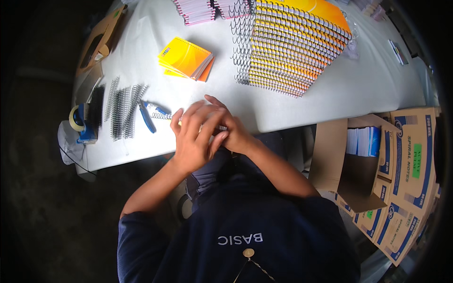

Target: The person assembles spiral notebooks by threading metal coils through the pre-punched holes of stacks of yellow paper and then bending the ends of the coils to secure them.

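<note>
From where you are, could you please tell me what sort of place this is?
Probably a notebook-binding workshop: loose coils and rows of spiral notebooks lie on the table, with cardboard boxes beside it.

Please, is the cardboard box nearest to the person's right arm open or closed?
Open: the cardboard box has its flaps spread, and a blue-and-white stack shows inside.

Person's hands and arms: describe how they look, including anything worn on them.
The left hand and right hand are bare, without gloves; no watch or bracelet shows on either wrist. The forearms are uncovered. Short, dark navy sleeves end around the elbows, with no markings visible.
</note>
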Tool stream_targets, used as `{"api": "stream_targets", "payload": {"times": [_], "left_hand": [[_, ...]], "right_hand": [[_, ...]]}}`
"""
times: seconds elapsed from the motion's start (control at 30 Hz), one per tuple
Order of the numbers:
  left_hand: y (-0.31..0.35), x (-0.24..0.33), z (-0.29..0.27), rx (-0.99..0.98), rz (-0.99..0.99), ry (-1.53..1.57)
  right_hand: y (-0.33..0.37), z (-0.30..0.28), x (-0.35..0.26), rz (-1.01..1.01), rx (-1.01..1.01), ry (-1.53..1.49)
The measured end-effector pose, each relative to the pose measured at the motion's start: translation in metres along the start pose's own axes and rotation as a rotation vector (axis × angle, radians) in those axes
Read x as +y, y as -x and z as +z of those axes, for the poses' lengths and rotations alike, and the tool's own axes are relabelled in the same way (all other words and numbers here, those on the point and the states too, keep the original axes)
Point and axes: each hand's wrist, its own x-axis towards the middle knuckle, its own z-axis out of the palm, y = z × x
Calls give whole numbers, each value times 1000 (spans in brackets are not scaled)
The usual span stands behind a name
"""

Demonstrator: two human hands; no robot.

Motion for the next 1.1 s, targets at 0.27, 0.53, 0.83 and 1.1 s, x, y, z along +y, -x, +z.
{"api": "stream_targets", "payload": {"times": [0.27,0.53,0.83,1.1], "left_hand": [[-28,-9,-23,-245,-91,235],[-31,-11,-30,-384,-82,157],[-35,-11,-28,-316,50,146],[-65,3,-61,-240,74,140]], "right_hand": [[-5,0,-11,153,20,-104],[-6,2,-9,184,37,-31],[-7,0,-6,140,54,66],[-1,-13,-49,4,76,18]]}}
